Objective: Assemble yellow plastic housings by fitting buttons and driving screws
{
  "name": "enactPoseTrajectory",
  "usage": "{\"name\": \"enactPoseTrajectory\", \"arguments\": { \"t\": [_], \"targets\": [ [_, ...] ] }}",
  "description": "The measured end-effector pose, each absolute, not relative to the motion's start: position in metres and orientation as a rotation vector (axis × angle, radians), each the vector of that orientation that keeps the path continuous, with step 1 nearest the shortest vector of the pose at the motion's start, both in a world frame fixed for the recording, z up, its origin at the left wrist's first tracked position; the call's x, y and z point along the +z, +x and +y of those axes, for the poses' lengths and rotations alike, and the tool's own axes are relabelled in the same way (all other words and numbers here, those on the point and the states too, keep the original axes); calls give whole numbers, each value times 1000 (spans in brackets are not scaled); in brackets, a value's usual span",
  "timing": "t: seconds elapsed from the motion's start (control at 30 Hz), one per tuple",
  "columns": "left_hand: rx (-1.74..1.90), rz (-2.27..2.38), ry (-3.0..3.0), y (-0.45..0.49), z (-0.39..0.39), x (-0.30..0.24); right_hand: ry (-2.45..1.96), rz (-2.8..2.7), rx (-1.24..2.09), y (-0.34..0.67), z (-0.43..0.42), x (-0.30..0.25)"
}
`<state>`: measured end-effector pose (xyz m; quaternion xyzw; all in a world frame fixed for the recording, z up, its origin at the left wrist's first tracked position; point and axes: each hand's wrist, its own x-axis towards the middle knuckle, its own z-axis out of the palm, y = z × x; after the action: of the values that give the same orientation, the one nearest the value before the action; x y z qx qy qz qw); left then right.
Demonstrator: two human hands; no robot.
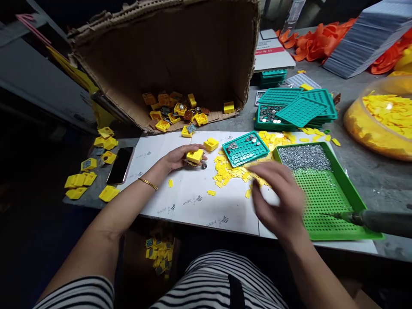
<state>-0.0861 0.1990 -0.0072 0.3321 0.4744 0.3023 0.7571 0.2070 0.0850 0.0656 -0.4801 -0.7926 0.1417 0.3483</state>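
Seen from above, over a lap in striped cloth, a white sheet (193, 201) spread on a grey table (370, 171). Right hand (278, 199) blurred in motion above loose yellow chips (231, 171), fingers loosely curled; holding anything or not, cannot tell. Beside it, a green perforated tray (325, 193) heaped with small metal pieces at its far end. Left hand (183, 156), palm up, fingers cupped around a yellow square casing (195, 155); another casing (210, 143) just beyond. A small teal tray (246, 148) partly filled with round button cells. Farther off, a tipped cardboard box (167, 56) spilling many more casings: seemingly much left undone. Stacked teal trays (296, 109) and a bowl of yellow chips (380, 120) at the right.
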Motion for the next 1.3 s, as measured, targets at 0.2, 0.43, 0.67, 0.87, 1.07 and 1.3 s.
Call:
{"name": "enactPoseTrajectory", "arguments": {
  "t": [0.2, 0.43, 0.67, 0.87, 1.07, 1.3],
  "targets": [
    [556, 920, 841, -97, 186, 3, -1192, -2861, 473, 103, 223, 27],
    [530, 996, 1049, -128, 175, 7, -1223, -2797, 528, 103, 242, 37],
    [495, 1434, 1706, -128, 159, 16, -1521, -2480, 549, 103, 252, 44],
    [344, 1304, 2279, -108, 102, 4, -1419, -2471, 377, 111, 224, 37],
    [711, 1710, 1888, -113, 29, -8, -1227, -2763, 835, 99, 160, 27],
    [835, 1482, 669, -64, -9, -15, -1274, -2710, 1006, 77, 137, 9]
  ]
}}
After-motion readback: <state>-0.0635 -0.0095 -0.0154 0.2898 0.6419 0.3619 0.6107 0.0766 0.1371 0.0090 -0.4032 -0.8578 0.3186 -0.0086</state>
